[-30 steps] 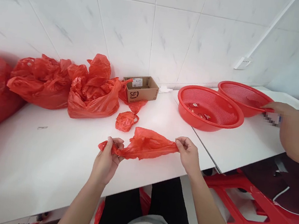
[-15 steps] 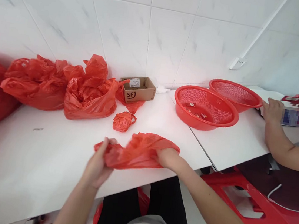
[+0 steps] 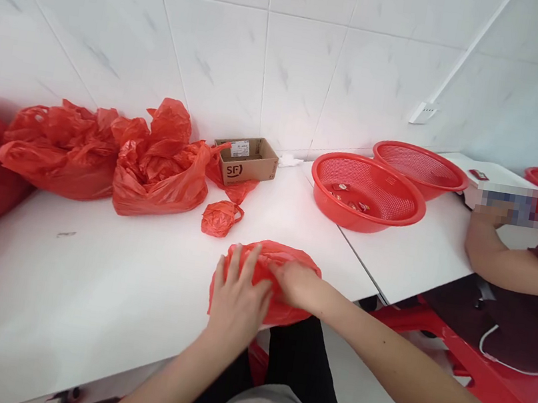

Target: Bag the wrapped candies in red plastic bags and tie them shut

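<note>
A red plastic bag (image 3: 298, 258) lies gathered at the front edge of the white table (image 3: 99, 284). My left hand (image 3: 241, 295) rests on its left part, fingers spread and pointing away from me. From the right, my right hand (image 3: 294, 283) reaches onto the bag's middle; its fingertips are partly lost in the folds, so its grip is unclear. Just behind the bag lies a small knotted red bag (image 3: 220, 218). An open cardboard box (image 3: 248, 170) stands near the wall.
Several full red bags (image 3: 164, 176) line the table's left and back. Two red baskets (image 3: 367, 206) stand right of the box, the nearer holding small items. At the far right, a person's arm (image 3: 512, 268) reaches over a white device, above a red stool (image 3: 499, 381).
My left hand has moved right, from the bag's left end onto its top, and its fingers have spread. The bag is more bunched together. The other person's hands have shifted, and a red packet lies on the device.
</note>
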`<state>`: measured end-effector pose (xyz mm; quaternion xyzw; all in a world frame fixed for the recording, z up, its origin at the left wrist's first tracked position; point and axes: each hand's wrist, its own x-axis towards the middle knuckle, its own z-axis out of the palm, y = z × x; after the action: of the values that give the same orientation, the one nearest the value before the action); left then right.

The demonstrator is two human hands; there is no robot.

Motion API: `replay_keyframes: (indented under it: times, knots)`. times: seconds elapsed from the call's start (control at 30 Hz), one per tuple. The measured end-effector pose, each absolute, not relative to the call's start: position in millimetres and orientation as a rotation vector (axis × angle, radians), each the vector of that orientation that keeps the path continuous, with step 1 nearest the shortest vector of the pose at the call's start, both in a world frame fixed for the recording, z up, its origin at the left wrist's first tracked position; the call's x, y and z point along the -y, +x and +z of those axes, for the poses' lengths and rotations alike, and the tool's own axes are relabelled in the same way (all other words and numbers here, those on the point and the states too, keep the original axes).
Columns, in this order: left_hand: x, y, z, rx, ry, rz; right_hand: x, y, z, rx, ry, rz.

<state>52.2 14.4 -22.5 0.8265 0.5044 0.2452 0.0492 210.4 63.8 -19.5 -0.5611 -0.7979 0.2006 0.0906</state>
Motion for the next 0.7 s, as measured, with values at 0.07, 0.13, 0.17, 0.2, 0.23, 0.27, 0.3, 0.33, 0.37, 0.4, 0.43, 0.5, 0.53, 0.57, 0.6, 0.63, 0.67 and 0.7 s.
replay_keyframes:
  times: [0.07,0.13,0.17,0.2,0.23,0.27,0.3,0.33,0.37,0.4,0.43,0.5,0.53,0.57,0.6,0.63,0.67,0.7]
  knots:
    - [-40.6,38.2,-35.1,-1.756,2.492,0.543,-57.1,221.5,-19.6,2.467,-1.68,0.633]
    - [-61.3,16.3,-38.6,-1.895,2.456,0.381,-53.3,238.0,-15.9,2.558,-1.723,0.669]
    - [-67.6,5.2,-37.3,-1.921,2.44,0.331,-53.1,247.1,-12.9,2.573,-1.758,0.687]
    - [-71.0,-4.8,-34.5,-1.918,2.432,0.3,-54.1,256.2,-9.2,2.568,-1.794,0.71]
    - [-71.8,-13.0,-30.8,-1.892,2.435,0.275,-56.2,264.8,-4.8,2.546,-1.815,0.75]
    - [-70.5,-19.3,-26.5,-1.855,2.436,0.246,-59.2,272.8,0.5,2.516,-1.809,0.82]
    - [-67.5,-23.5,-22.0,-1.804,2.426,0.226,-62.9,280.1,6.7,2.486,-1.757,0.941]
    - [-63.4,-25.9,-17.4,-1.74,2.399,0.224,-67.1,287.1,13.9,2.459,-1.654,1.11]
    - [-58.7,-26.9,-12.9,-1.671,2.349,0.241,-71.7,294.1,21.8,2.424,-1.51,1.305]
    - [-53.5,-27.0,-8.6,-1.607,2.277,0.28,-76.6,301.5,30.2,2.36,-1.352,1.461]
    - [-48.2,-26.6,-4.7,-1.554,2.194,0.332,-82.0,309.6,38.5,2.269,-1.225,1.52]
    - [-37.8,-25.6,1.8,-1.49,2.047,0.454,-94.4,327.8,52.7,2.086,-1.193,1.263]
    - [-33.1,-25.4,4.3,-1.476,1.996,0.512,-101.5,337.4,57.5,2.026,-1.3,0.986]
    - [-28.8,-25.5,6.5,-1.459,1.954,0.563,-108.8,346.4,60.4,2.001,-1.48,0.679]
    - [-25.0,-25.9,8.3,-1.435,1.916,0.598,-116.2,354.3,61.3,2.003,-1.696,0.395]
    - [-21.8,-26.6,9.9,-1.408,1.878,0.619,-123.1,360.4,60.5,2.024,-1.915,0.171]
    - [-19.1,-27.4,11.4,-1.385,1.838,0.626,-129.2,364.1,58.3,2.049,-2.1,0.02]
    - [-17.0,-28.3,12.6,-1.369,1.8,0.621,-134.1,365.1,55.3,2.075,-2.23,-0.055]
